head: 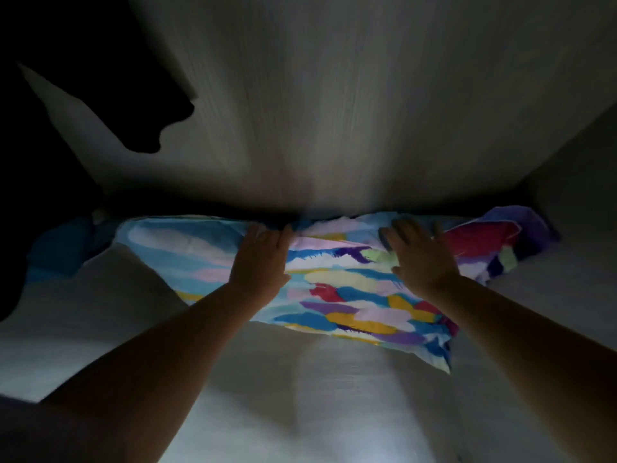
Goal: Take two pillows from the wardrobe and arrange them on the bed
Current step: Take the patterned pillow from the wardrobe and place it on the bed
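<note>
A pillow (pixel 350 292) in a bright cover of blue, pink, yellow and purple brush-stroke patches lies across the pale wardrobe shelf (pixel 300 396), against the back panel. My left hand (pixel 263 259) is on its upper middle, fingers curled over the far edge. My right hand (pixel 420 253) lies flat on the pillow's right part with fingers spread, gripping nothing. More patterned fabric in red and purple (pixel 494 238) bunches at the right behind it; I cannot tell if it is a second pillow.
The wardrobe interior is dim. Its pale back panel (pixel 334 111) rises right behind the pillow, and a side wall (pixel 574 202) closes the right. Blue cloth (pixel 63 252) lies at the far left in shadow. A dark head shadow falls on the upper left.
</note>
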Tool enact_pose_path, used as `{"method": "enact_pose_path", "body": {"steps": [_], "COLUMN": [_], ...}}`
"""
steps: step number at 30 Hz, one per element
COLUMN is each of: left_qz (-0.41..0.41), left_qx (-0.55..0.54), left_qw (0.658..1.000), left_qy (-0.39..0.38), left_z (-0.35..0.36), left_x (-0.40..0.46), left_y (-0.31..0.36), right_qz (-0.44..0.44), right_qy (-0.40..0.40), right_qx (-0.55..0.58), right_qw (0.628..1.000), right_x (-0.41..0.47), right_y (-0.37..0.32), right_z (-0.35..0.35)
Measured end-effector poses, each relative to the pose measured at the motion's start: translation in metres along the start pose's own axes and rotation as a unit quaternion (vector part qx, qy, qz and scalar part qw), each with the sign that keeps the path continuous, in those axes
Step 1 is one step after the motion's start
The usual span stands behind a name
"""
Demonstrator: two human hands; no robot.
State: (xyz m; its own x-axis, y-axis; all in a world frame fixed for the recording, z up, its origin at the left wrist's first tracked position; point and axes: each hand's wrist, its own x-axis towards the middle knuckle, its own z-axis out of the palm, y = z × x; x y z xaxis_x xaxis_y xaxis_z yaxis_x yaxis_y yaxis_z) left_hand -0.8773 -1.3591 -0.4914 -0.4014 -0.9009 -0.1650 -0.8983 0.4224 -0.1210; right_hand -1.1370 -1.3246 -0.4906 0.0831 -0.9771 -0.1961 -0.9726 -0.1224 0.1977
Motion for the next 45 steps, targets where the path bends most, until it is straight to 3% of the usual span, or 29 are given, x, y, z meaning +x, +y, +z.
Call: {"method": "enact_pose_path", "body": {"steps": [5,8,19,29,33,38,45], "left_qz": [-0.044,-0.041,0.004,0.207,0.293,0.367,0.442], "left_qx": [0.01,0.025,0.084,0.16,0.111,0.126,0.164], "left_qw": [0.998,0.998,0.979,0.944,0.93,0.907,0.872], "left_qy": [-0.033,-0.047,-0.186,-0.202,-0.194,-0.165,-0.133], "left_z": [0.021,0.019,-0.041,-0.149,-0.203,-0.281,-0.341], "left_x": [-0.002,-0.017,-0.119,-0.172,-0.212,-0.265,-0.344], "left_y": [0.019,0.019,0.009,0.04,0.07,0.145,0.278], "right_qz": [0.006,0.015,-0.004,0.113,0.205,0.329,0.434], "right_qy": [0.074,-0.013,-0.176,-0.229,-0.229,-0.22,-0.222], "right_qx": [0.001,0.0,0.076,0.181,0.223,0.24,0.217], "right_qw": [0.997,1.0,0.981,0.95,0.925,0.886,0.846], "right_x": [0.007,0.005,-0.131,-0.286,-0.374,-0.486,-0.632], "right_y": [-0.005,-0.014,-0.066,-0.066,-0.062,-0.041,0.013], "right_z": [0.012,0.003,-0.052,-0.14,-0.178,-0.221,-0.244]}}
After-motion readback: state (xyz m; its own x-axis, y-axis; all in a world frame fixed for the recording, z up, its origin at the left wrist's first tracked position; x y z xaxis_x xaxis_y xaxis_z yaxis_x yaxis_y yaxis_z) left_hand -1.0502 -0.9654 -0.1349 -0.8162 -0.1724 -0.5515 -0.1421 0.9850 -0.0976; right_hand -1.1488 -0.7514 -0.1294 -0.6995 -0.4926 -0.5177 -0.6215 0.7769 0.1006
